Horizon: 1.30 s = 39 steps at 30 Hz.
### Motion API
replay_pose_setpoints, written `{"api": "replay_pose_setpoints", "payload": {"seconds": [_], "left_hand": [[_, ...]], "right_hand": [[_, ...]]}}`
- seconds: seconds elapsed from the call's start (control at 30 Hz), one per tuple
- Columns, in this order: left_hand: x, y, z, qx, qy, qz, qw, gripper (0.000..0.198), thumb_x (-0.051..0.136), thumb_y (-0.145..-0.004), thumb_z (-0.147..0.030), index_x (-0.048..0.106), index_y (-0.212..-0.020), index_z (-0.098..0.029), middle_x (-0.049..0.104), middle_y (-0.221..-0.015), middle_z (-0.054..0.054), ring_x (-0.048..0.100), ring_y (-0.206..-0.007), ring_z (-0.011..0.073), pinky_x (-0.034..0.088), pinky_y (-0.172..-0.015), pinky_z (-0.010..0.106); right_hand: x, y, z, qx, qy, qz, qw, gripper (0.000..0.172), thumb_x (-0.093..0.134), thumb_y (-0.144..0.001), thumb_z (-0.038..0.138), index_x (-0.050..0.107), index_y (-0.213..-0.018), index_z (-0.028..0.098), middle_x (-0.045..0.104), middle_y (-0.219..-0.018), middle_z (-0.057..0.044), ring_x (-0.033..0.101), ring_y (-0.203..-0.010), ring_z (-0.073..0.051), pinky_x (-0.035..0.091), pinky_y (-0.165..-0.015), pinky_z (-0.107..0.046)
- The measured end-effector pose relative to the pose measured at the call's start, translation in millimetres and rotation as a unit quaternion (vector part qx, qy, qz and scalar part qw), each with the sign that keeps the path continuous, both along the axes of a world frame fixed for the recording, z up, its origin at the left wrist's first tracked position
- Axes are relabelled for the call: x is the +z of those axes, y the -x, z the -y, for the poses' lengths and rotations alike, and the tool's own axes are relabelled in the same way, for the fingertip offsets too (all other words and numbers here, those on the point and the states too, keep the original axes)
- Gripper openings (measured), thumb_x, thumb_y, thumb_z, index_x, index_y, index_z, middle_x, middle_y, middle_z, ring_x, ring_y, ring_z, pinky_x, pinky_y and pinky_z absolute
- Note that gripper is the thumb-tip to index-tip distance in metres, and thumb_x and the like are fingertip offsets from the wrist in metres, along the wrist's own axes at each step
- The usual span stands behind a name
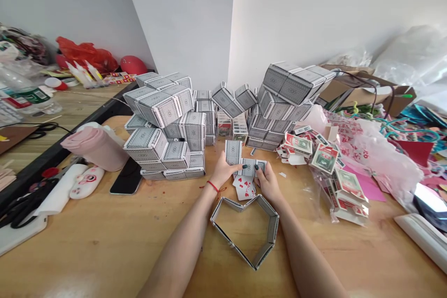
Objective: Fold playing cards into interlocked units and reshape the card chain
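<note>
Head view: both forearms reach forward from the desk's (104, 251) near edge and meet near its middle. The left hand (223, 173) and right hand (268, 182) lie knuckles up, fingers closed, pinching a card strip (248, 165) between them. One card of it stands upright above the left hand. Face-up heart cards (245, 189) lie just under the strip. Between the wrists a card heart (273, 227) stands on edge. Card blocks (164, 125) pile toward the far edge, packs (328, 158) lie to the right, and a phone (127, 179) lies to the left.
</note>
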<state>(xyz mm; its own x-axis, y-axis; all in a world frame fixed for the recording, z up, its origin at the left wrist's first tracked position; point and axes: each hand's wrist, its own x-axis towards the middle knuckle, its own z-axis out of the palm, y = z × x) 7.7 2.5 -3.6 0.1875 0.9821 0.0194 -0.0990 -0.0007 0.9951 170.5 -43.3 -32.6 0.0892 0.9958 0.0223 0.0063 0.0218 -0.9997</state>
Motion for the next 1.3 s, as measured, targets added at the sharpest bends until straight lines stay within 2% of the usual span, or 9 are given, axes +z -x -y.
{"api": "replay_pose_setpoints", "payload": {"seconds": [0.13, 0.7, 0.93, 1.07, 1.3], "left_hand": [[-2.2, -2, 2, 0.021, -0.009, -0.035, 0.999, 0.054, 0.074, -0.055, -0.024, 0.045, -0.100, -0.016, 0.060, -0.100, 0.007, 0.058, -0.088, 0.0185, 0.046, -0.079, 0.033], [2.9, -3, 5, 0.022, 0.000, -0.019, 1.000, 0.052, 0.073, -0.056, -0.020, 0.045, -0.099, -0.017, 0.060, -0.096, 0.005, 0.058, -0.086, 0.0178, 0.047, -0.077, 0.031], [-1.2, -2, 5, 0.016, -0.012, -0.016, 1.000, 0.052, 0.072, -0.057, -0.021, 0.044, -0.101, -0.017, 0.059, -0.097, 0.005, 0.058, -0.086, 0.0171, 0.047, -0.077, 0.031], [-3.0, -1, 4, 0.013, -0.010, -0.009, 1.000, 0.050, 0.072, -0.057, -0.021, 0.044, -0.099, -0.017, 0.059, -0.099, 0.006, 0.058, -0.088, 0.0176, 0.047, -0.079, 0.032], [-4.8, -9, 2, -0.005, -0.014, 0.021, 1.000, 0.046, 0.070, -0.061, -0.026, 0.045, -0.098, -0.016, 0.060, -0.101, 0.008, 0.059, -0.090, 0.0177, 0.046, -0.081, 0.033]], "right_hand": [[0.5, 0, 1, 0.006, 0.002, 0.015, 1.000, 0.025, 0.046, -0.080, 0.044, 0.031, -0.077, 0.024, 0.033, -0.055, 0.009, 0.032, -0.040, -0.006, 0.029, -0.037, -0.019], [6.0, 3, 1, 0.027, 0.002, -0.002, 1.000, 0.029, 0.047, -0.079, 0.046, 0.030, -0.075, 0.024, 0.029, -0.052, 0.011, 0.028, -0.036, -0.005, 0.024, -0.035, -0.018], [4.5, 1, 1, 0.032, 0.004, 0.000, 0.999, 0.030, 0.049, -0.078, 0.046, 0.029, -0.074, 0.024, 0.030, -0.052, 0.011, 0.028, -0.037, -0.005, 0.024, -0.035, -0.018], [4.2, 1, 0, 0.030, 0.009, -0.017, 0.999, 0.030, 0.050, -0.077, 0.046, 0.030, -0.074, 0.024, 0.031, -0.054, 0.010, 0.028, -0.038, -0.005, 0.025, -0.035, -0.018], [15.5, -2, 0, 0.000, -0.017, -0.036, 0.999, 0.028, 0.046, -0.078, 0.049, 0.038, -0.074, 0.023, 0.030, -0.054, 0.008, 0.024, -0.037, -0.005, 0.022, -0.034, -0.018]]}}
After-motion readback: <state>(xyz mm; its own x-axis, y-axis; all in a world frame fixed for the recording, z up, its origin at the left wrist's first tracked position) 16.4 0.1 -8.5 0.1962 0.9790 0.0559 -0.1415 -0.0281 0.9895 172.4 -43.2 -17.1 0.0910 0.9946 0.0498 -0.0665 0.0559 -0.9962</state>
